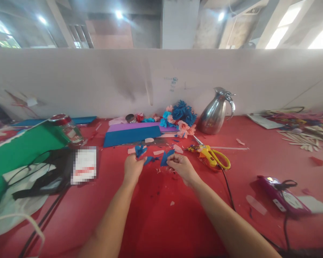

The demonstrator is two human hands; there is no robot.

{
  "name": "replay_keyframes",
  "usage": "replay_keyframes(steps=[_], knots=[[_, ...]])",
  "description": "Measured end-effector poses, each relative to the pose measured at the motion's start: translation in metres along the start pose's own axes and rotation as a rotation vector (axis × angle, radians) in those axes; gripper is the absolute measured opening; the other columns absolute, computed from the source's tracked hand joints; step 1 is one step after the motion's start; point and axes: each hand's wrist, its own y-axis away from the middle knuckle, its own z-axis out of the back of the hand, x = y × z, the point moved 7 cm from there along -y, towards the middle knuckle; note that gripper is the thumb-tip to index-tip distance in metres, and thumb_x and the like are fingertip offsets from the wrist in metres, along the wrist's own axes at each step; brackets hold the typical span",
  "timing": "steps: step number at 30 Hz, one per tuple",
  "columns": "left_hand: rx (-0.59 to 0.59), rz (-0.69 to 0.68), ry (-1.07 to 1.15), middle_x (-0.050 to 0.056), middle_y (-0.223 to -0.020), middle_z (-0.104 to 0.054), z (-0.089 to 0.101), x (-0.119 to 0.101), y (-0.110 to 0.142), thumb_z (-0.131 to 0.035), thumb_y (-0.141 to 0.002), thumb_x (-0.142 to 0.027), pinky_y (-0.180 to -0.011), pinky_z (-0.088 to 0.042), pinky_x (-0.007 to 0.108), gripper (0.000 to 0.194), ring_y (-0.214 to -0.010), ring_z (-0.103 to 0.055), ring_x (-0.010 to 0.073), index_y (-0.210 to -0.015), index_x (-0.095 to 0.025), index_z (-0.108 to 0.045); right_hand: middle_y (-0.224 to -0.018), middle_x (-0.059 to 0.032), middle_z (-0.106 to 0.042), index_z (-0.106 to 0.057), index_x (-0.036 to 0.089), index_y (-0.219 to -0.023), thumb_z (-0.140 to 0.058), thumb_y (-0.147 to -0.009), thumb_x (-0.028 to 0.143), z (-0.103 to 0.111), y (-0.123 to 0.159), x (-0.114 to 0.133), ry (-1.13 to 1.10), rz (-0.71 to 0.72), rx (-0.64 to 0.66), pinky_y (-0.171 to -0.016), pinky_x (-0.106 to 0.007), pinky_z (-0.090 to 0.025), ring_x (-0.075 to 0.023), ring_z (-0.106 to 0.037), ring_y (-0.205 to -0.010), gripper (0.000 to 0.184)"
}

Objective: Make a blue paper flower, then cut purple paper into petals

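Note:
My left hand is closed on a small blue paper flower, whose crumpled petals stick up above the fingers. In my right hand, a flat piece of blue paper is pinched between thumb and fingers. The two hands are apart over the red table, with blue and pale pink paper scraps between and behind them. Right of my right hand lie yellow-handled scissors. Beyond the hands are a stack of blue sheets and a bunch of blue and pink paper flowers.
A steel jug stands at the back against a pale partition. To the left are a red-lidded jar, a green sheet and a black bag. A magenta corded device and wooden sticks lie right.

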Motion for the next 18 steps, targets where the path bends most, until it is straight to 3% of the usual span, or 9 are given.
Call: replay_keyframes(steps=[2, 4, 7, 10, 13, 18], knots=[[0.067, 0.027, 0.035, 0.004, -0.071, -0.07, -0.008, -0.002, 0.006, -0.08, -0.055, -0.025, -0.062, -0.039, 0.024, 0.022, -0.07, -0.062, 0.0178, -0.076, -0.02, -0.074, -0.052, 0.0027, -0.061, -0.06, 0.018, -0.066, -0.063, -0.06, 0.025, 0.0, 0.0, 0.001, -0.003, 0.002, 0.006, -0.047, -0.02, -0.04, -0.0096, -0.056, -0.048, 0.01], [0.242, 0.182, 0.123, -0.001, -0.053, -0.06, -0.026, 0.002, 0.017, -0.08, -0.057, -0.032, -0.049, -0.031, 0.023, 0.027, -0.046, -0.048, 0.0109, -0.078, -0.017, -0.074, -0.053, 0.0028, -0.061, -0.06, 0.018, -0.067, -0.064, -0.06, 0.026, -0.002, 0.001, 0.002, -0.012, 0.006, 0.025, -0.048, -0.021, -0.04, -0.0097, -0.056, -0.048, 0.012], [0.415, 0.348, 0.296, -0.006, -0.051, -0.054, -0.047, 0.002, 0.034, -0.085, -0.048, -0.027, -0.042, -0.019, 0.022, 0.039, -0.037, -0.03, 0.0033, -0.083, -0.016, -0.072, -0.055, 0.0035, -0.061, -0.06, 0.018, -0.068, -0.066, -0.059, 0.027, -0.005, 0.002, 0.004, -0.034, 0.019, 0.062, -0.05, -0.021, -0.041, -0.0094, -0.056, -0.05, 0.014], [0.407, 0.372, 0.408, -0.006, -0.06, -0.057, -0.05, 0.0, 0.037, -0.087, -0.039, -0.016, -0.041, -0.018, 0.02, 0.042, -0.039, -0.031, 0.0007, -0.078, -0.015, -0.07, -0.056, 0.0039, -0.061, -0.061, 0.018, -0.068, -0.067, -0.058, 0.025, -0.007, 0.002, 0.004, -0.032, 0.025, 0.078, -0.051, -0.021, -0.04, -0.0086, -0.054, -0.05, 0.014], [0.37, 0.382, 0.416, -0.005, -0.061, -0.059, -0.049, 0.003, 0.035, -0.086, -0.04, -0.014, -0.041, -0.02, 0.02, 0.038, -0.04, -0.034, 0.001, -0.074, -0.014, -0.068, -0.058, 0.0039, -0.062, -0.061, 0.018, -0.068, -0.065, -0.058, 0.023, -0.007, 0.002, 0.005, -0.014, 0.043, 0.071, -0.051, -0.021, -0.039, -0.0082, -0.052, -0.049, 0.013], [0.396, 0.29, 0.375, 0.001, -0.074, -0.068, -0.051, 0.005, 0.035, -0.085, -0.045, -0.016, -0.058, -0.04, 0.023, 0.037, -0.062, -0.057, 0.011, -0.079, -0.015, -0.07, -0.062, 0.0027, -0.063, -0.062, 0.018, -0.071, -0.066, -0.061, 0.027, -0.007, 0.002, 0.006, 0.022, 0.069, 0.076, -0.051, -0.022, -0.04, -0.0089, -0.053, -0.051, 0.014]])
